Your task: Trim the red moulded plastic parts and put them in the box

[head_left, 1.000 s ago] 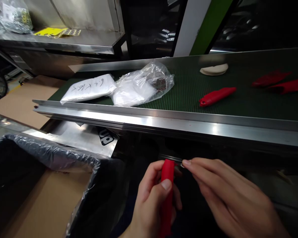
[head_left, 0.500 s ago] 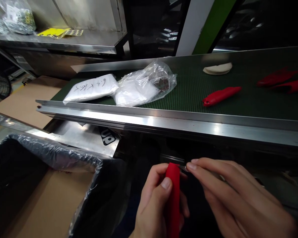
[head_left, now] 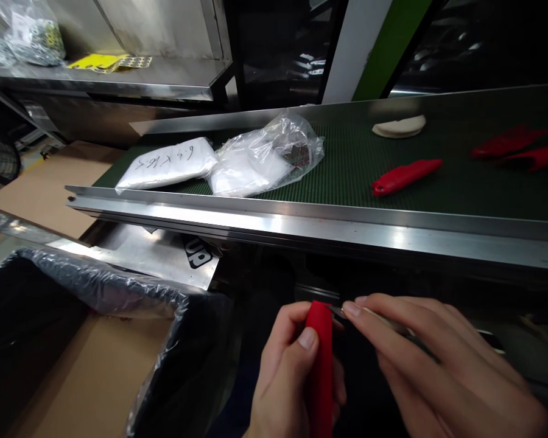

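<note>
- Below the conveyor's near rail, the left hand is curled closed around a red moulded piece, which stands upright with its thumb pressed against the front and its lower end running out of view.
- Just beside the top of that piece, the right hand is nearly closed, with its fingers extended and thumb hidden, and appears to pinch a small metal sliver; the sliver is too small to identify, and its tip reaches the red piece's upper end.
- Along the far side of the green mesh conveyor belt lies a cream crescent-shaped piece.
- Near the belt's right edge, three more red pieces lie flat, well apart from the cream one: one nearest the near rail and two farther right.
- Toward the belt's left end, a white bag with handwriting touches a clear plastic bag holding white and dark contents.
- Under the stainless steel rail, a black "up" sticker shows on a steel plate.
- At the lower left stands a cardboard box lined with black plastic.
- Past the belt, a steel shelf carries a yellow sheet and a bag of small parts.
</note>
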The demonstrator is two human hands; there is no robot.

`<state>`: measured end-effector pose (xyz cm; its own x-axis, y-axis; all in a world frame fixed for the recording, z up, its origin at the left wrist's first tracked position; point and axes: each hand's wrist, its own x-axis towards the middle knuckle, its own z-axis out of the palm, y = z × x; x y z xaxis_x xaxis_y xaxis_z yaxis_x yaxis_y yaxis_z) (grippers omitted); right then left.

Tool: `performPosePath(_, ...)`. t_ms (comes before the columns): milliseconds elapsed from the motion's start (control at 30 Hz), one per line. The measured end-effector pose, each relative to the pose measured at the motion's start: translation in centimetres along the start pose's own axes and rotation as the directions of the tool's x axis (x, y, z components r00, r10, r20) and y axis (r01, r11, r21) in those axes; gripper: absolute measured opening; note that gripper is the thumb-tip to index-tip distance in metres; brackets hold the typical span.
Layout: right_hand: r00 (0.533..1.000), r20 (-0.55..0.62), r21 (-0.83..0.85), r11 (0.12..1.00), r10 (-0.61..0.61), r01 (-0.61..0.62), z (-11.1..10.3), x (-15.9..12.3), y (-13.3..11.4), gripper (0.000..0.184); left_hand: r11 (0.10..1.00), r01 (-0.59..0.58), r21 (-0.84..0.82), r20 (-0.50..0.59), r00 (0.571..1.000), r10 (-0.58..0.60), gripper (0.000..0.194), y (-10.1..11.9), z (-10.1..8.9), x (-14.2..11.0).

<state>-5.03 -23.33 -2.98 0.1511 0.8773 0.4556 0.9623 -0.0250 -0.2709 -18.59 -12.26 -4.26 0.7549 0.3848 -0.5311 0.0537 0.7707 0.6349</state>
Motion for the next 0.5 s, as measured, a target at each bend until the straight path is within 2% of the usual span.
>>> performPosePath(167, 1.0, 0.025, 0.025, 1.0, -0.014, 0.013, -0.1, -0.4, -0.4, 0.05, 0.998, -0.02, -0.062, -0.011, 1.0, 0.019, 0.039, 0.2, 0.0, 0.3)
performPosePath(367, 0.999, 0.024, 0.026, 0.999, -0.022, 0.022, 0.3, -0.8, -1.2, 0.044, 0.988, -0.093, -0.125, -0.001, 0.996, 0.093, 0.026, 0.4, 0.0, 0.9)
performPosePath(500, 1.0, -0.004, 0.044, 0.999, 0.028, -0.028, 0.5, -0.8, -2.3, 0.039, 0.99, -0.121, -0.066, -0.029, 0.992, 0.119, 0.027, 1.2, 0.1, 0.9)
